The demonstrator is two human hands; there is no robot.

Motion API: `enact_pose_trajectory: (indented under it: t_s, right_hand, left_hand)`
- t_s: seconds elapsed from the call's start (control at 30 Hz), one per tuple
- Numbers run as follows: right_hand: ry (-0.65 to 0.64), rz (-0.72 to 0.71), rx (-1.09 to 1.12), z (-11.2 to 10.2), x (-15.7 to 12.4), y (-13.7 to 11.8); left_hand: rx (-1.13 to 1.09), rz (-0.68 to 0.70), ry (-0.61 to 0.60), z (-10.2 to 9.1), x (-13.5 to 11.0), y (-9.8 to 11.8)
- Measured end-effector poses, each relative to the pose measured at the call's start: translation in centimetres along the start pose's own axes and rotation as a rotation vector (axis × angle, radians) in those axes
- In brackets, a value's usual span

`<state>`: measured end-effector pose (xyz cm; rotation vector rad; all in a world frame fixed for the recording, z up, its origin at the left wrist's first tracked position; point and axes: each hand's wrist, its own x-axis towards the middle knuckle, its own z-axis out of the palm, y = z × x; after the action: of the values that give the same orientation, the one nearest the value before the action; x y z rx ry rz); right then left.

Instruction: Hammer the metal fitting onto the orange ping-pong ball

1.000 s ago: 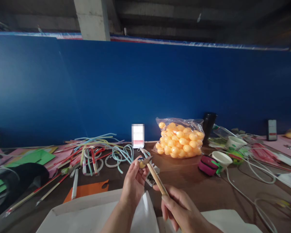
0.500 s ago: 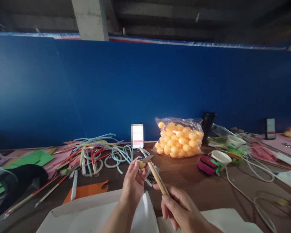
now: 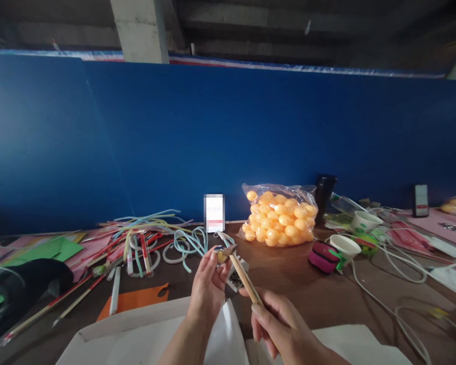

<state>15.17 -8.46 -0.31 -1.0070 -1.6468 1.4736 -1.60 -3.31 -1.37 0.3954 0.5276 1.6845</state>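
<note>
My left hand [image 3: 208, 276] pinches a small round shiny object [image 3: 222, 255], gold with a dark, silvery edge; its kind is too small to make out. My right hand [image 3: 275, 319] is wrapped round the wooden handle [image 3: 247, 281] of a small hammer. The hammer's pointed metal head [image 3: 230, 250] lies against or just beside the round object; I cannot tell whether they touch. Behind the handle, partly hidden, stands a small white box [image 3: 235, 280] with tiny dark pieces in it.
A clear bag of orange balls [image 3: 283, 220] stands behind my hands, beside a propped phone [image 3: 215, 213]. Coloured tubes [image 3: 144, 238] lie in a heap to the left. White paper [image 3: 137, 332] covers the near edge. Cups [image 3: 345, 248], a purple pouch [image 3: 323, 257] and cables [image 3: 387, 309] are at right.
Both hands stay almost in place, still holding the round object and the hammer. The round object looks slightly turned, and the view has shifted a little.
</note>
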Motion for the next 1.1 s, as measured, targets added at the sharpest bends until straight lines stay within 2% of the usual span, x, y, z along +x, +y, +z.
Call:
enact_pose_trajectory:
  t_s: [0.1, 0.27, 0.53, 0.67, 0.87, 1.1]
  right_hand:
    - [0.018, -0.027, 0.025, -0.06, -0.02, -0.01]
    - [-0.026, 0.015, 0.032, -0.41, 0.02, 0.24]
    - [0.017, -0.031, 0.081, -0.50, -0.10, -0.08]
    - [-0.019, -0.031, 0.077, -0.48, -0.19, -0.29]
    - [0.018, -0.009, 0.074, -0.02, -0.41, -0.54]
    - [-0.028, 0.013, 0.037, -0.20, -0.28, -0.30]
  left_hand:
    - [0.005, -0.001, -0.002, 0.02, 0.01, -0.01]
    - [0.016, 0.000, -0.013, 0.15, 0.00, 0.09]
    - [0.035, -0.001, -0.029, 0.15, -0.12, -0.05]
    - [0.038, 0.000, -0.018, 0.20, -0.13, -0.01]
    - [0.048, -0.007, -0.017, 0.20, -0.14, 0.08]
    - [0.071, 0.006, -0.033, 0.52, -0.33, 0.17]
